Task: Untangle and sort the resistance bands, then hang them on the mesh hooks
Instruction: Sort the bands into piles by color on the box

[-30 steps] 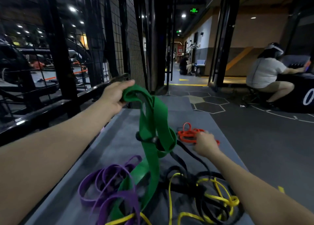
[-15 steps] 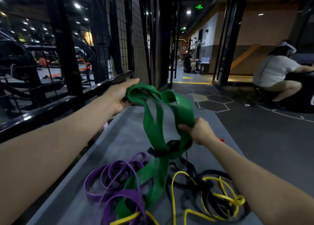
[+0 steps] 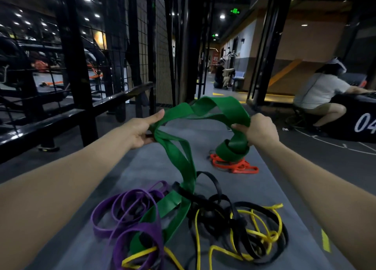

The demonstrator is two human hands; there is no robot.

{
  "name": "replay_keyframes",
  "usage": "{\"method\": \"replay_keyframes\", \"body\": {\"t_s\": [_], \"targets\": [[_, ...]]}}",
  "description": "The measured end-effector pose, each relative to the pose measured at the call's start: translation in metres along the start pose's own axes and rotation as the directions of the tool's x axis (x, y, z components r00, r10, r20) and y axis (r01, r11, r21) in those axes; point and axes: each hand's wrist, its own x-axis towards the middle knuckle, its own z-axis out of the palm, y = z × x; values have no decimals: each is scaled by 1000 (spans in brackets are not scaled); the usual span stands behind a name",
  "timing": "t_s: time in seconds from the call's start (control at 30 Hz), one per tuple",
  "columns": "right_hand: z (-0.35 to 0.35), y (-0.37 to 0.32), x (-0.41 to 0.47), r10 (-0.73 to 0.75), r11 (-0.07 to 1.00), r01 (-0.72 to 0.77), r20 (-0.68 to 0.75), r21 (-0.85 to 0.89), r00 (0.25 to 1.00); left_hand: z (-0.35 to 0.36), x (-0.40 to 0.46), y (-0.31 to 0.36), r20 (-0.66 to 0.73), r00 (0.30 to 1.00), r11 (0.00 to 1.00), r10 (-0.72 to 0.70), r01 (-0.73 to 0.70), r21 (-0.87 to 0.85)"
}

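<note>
Above the grey mat (image 3: 142,168), both hands raised and gripping the green band (image 3: 205,110): left hand (image 3: 140,131) pinching one twisted end between thumb and fingers, right hand (image 3: 258,131) closed in a fist around the other end, short loop dangling from it just over the orange band (image 3: 234,164). Down from the left hand, green band dropping to the mat and passing into the near pile, crossed there by the black band (image 3: 213,200), purple band (image 3: 126,214) on the pile's left side, yellow band (image 3: 262,229) on its right. Left of the mat, black mesh panel (image 3: 160,45) upright behind a rail.
</note>
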Motion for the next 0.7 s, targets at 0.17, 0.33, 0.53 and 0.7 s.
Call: {"method": "replay_keyframes", "body": {"t_s": [0.17, 0.33, 0.53, 0.7], "targets": [[32, -3, 0, 120, 955, -137, 81, 262, 989, 17, 1, -9, 50, 999, 993, -6, 12, -120], [85, -5, -9, 184, 926, -243, 215, 289, 959, 30, 16, -35, 78, 997, 980, -14, 29, -194], [148, 14, -18, 206, 923, -303, 363, 235, 909, 51, 41, -97, 137, 988, 977, -69, 95, -192], [178, 41, -26, 134, 875, -345, 514, 340, 847, 45, 75, -175, -45, 994, 988, -99, 103, 113]]}}
